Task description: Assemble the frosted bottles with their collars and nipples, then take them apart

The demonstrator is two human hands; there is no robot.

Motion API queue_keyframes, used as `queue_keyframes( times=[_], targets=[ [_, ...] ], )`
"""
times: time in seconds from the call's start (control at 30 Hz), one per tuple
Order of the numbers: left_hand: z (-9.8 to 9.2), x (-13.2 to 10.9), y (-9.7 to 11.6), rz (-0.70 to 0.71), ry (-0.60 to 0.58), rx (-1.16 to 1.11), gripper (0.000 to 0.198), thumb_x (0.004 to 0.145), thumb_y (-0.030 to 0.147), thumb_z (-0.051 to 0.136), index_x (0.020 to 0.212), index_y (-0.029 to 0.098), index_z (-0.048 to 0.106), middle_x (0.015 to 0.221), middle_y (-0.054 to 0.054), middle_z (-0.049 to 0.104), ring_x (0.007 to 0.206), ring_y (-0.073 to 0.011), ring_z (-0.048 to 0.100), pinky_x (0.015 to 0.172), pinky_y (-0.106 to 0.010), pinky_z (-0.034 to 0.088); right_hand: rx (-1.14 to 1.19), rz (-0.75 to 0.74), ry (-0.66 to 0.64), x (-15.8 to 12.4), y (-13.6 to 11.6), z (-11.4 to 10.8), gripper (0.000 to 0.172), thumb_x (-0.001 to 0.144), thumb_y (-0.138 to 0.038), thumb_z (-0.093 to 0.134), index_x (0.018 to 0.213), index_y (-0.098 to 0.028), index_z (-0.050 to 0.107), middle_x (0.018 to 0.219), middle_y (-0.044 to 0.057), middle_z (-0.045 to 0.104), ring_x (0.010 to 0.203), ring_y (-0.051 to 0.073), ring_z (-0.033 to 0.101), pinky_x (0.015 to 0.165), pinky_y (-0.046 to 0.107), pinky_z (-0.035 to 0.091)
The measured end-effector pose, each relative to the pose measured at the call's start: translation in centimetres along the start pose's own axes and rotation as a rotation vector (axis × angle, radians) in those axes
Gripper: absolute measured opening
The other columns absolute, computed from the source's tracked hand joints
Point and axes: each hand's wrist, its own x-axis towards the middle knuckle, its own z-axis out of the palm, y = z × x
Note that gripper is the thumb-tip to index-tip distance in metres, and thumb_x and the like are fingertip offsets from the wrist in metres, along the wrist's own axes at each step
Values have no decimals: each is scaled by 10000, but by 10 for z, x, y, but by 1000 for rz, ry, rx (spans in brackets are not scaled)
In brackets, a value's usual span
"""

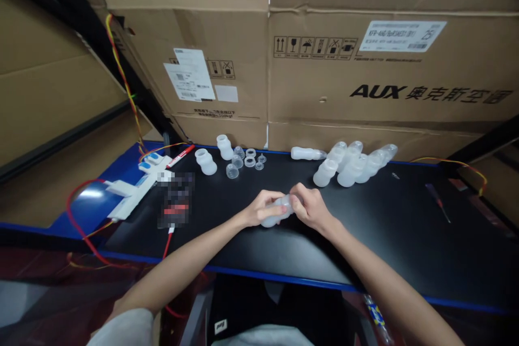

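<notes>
My left hand (261, 208) and my right hand (310, 205) meet over the middle of the black table (405, 238). Both are closed on one translucent white plastic bottle (278, 212), the left round its body, the right at its upper end. Beyond the hands, several finished-looking bottles (352, 165) lie in a cluster at the back right. Two open bottle bodies (206, 161) stand at the back left beside small clear caps and rings (245, 159).
Large cardboard boxes (365, 65) wall off the back of the table. A white power strip (135, 186) with red and yellow cables lies at the left. A red marker (181, 155) and a small screwdriver (438, 203) rest on the table surface.
</notes>
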Motion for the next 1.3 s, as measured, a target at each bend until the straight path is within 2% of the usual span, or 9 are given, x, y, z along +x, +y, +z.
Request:
queue_keyframes(
  times=[0.23,0.4,0.53,0.67,0.8,0.87,1.0,1.13,1.3],
  targets=[
    [-3,7,-5,-219,-261,-434,625,701,655,856,953,104,704,767,-142,742,517,-229,669,488,-324,505,86,-142,-1,1,0,2,401,1109,-491,355,927,-232,600,707,19,668,543,154,569,547,276,434],
    [9,1,2,87,156,75,495,874,586,776,1010,112,734,785,-72,727,615,-170,652,588,-277,499,-45,117,68,7,-9,4,313,1092,-417,408,902,-241,583,690,-3,647,547,162,573,565,277,421],
    [10,4,-4,355,403,541,381,919,421,751,1192,157,739,1032,-94,792,858,-228,730,814,-345,571,-73,245,64,11,-10,9,266,1093,-396,422,957,-239,589,706,-7,647,572,181,602,580,289,430],
    [0,13,-11,398,449,727,477,951,427,737,1360,195,655,1268,-138,747,1145,-299,712,1036,-458,570,65,291,217,11,-3,18,319,1095,-460,503,1239,-195,606,920,57,747,709,212,698,658,331,557],
    [-13,14,-11,392,293,845,842,974,492,719,1661,167,355,1631,-237,477,1498,-377,481,1203,-575,464,99,184,374,9,2,21,366,1072,-433,593,1349,-194,612,1246,147,749,1036,265,751,862,411,640],
    [-22,13,-8,423,255,923,827,1006,477,683,1686,176,320,1661,-226,459,1534,-370,446,1232,-571,424,77,114,427,9,2,19,402,1063,-397,628,1410,-201,579,1228,140,759,1052,263,756,909,432,642],
    [-59,11,1,551,618,1098,395,1044,343,615,1410,195,644,1337,-139,735,1259,-310,655,1169,-515,425,-56,10,507,10,4,7,306,1020,-361,724,1285,-221,662,1114,109,767,1000,258,742,908,430,629],
    [-101,3,4,358,1061,1294,287,989,289,606,1213,169,738,1054,-133,747,1048,-319,673,1000,-464,467,-116,43,501,12,13,-1,306,1027,-398,725,1281,-228,708,1139,112,750,1033,270,716,927,444,608],
    [-119,-7,3,34,996,1346,493,931,338,647,1406,207,655,1153,-121,717,1111,-345,659,895,-425,503,-65,63,412,12,26,-5,514,1051,-430,665,1509,-220,560,1233,129,733,993,267,715,841,427,613]
  ],
)
